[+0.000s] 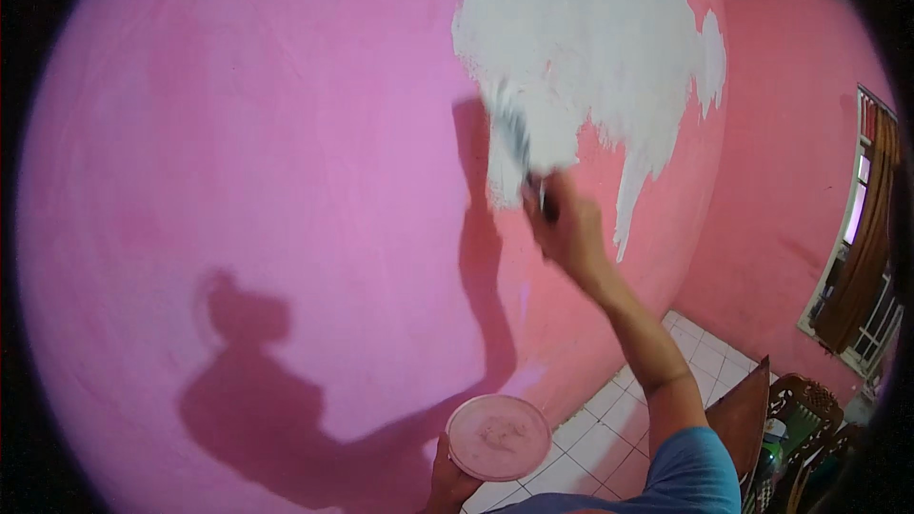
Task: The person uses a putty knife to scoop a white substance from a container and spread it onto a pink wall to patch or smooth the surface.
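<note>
My right hand is closed round the dark handle of a tool with a grey-white, flat-looking head. Motion blurs the head, and I cannot tell whether it is a brush or a scraper. It lies over the lower left part of a ragged white patch on the pink wall. Low in front of me, my left hand grips a round, pale pink lid or shallow tub by its left side. A darker smudge marks its middle. The fingers beneath are hidden.
The shadow of my body and arm falls across the wall. White floor tiles show below. At lower right stand a brown wooden panel and a carved chair. A window with a brown curtain is on the right wall.
</note>
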Demonstrator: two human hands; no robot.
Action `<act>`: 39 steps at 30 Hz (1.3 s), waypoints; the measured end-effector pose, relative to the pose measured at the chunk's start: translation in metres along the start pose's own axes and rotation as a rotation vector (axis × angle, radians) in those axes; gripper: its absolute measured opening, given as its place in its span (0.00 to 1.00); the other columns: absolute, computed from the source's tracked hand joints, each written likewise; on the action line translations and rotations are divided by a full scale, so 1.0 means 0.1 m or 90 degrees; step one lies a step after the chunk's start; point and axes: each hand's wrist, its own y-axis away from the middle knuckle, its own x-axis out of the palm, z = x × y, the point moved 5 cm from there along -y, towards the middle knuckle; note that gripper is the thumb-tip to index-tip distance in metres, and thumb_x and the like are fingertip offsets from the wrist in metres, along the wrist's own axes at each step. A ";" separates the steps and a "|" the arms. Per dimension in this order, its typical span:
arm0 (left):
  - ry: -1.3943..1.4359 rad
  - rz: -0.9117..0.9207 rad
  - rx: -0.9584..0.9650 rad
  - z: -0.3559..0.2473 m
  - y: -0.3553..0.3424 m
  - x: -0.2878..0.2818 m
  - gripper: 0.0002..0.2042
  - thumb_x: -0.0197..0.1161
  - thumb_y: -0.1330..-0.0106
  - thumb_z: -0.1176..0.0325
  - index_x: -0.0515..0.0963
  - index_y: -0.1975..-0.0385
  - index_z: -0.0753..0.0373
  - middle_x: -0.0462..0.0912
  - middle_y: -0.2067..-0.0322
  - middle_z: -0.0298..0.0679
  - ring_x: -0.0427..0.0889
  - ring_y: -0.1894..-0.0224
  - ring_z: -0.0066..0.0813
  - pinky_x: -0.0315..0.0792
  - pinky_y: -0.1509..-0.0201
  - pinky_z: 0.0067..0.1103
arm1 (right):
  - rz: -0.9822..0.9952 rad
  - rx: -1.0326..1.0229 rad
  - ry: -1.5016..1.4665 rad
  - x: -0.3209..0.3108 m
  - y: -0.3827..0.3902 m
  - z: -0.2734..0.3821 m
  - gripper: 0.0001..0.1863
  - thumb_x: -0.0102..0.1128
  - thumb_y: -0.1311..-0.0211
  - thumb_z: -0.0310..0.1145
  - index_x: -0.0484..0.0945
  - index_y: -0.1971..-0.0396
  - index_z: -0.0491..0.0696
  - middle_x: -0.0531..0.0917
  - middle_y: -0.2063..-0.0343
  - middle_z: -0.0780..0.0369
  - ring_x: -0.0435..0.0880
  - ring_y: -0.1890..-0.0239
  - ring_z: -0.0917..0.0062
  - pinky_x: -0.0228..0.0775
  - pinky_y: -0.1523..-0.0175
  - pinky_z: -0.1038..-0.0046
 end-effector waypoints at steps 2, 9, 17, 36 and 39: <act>0.010 0.006 -0.023 0.02 0.02 0.04 0.31 0.36 0.29 0.44 0.54 0.34 0.60 0.59 0.35 0.48 0.59 0.34 0.48 0.55 0.32 0.45 | -0.038 0.042 -0.007 -0.18 -0.63 0.05 0.09 0.59 0.39 0.35 0.69 0.67 0.47 0.76 0.88 0.54 0.77 0.85 0.61 0.66 0.79 0.63; 0.001 -0.006 0.002 0.26 0.09 0.08 0.31 0.32 0.28 0.44 0.54 0.34 0.60 0.59 0.36 0.49 0.59 0.34 0.47 0.55 0.32 0.45 | -0.179 -0.137 0.036 -0.30 -1.61 -0.06 0.11 0.59 0.39 0.36 0.71 0.68 0.43 0.74 0.92 0.57 0.72 0.91 0.70 0.61 0.81 0.68; -0.263 0.019 0.089 0.31 0.05 -0.04 0.32 0.32 0.28 0.43 0.55 0.34 0.62 0.60 0.36 0.50 0.60 0.34 0.48 0.55 0.32 0.44 | 0.008 -0.123 -0.025 0.10 0.39 -0.09 0.13 0.58 0.39 0.31 0.65 0.59 0.47 0.76 0.84 0.52 0.79 0.80 0.56 0.68 0.77 0.59; 0.030 -0.043 0.013 0.92 -0.32 -0.29 0.34 0.38 0.30 0.41 0.56 0.35 0.64 0.60 0.36 0.51 0.61 0.35 0.47 0.55 0.32 0.45 | 0.130 0.065 -0.070 0.10 1.29 -1.00 0.11 0.57 0.38 0.32 0.67 0.59 0.47 0.78 0.79 0.51 0.79 0.80 0.55 0.69 0.78 0.59; 0.041 -0.005 0.025 0.98 -0.32 -0.16 0.34 0.38 0.31 0.41 0.56 0.35 0.64 0.60 0.37 0.52 0.61 0.35 0.47 0.55 0.32 0.46 | 0.111 0.073 -0.112 -0.17 1.36 -0.96 0.11 0.59 0.39 0.31 0.68 0.61 0.47 0.77 0.82 0.53 0.79 0.82 0.59 0.70 0.78 0.63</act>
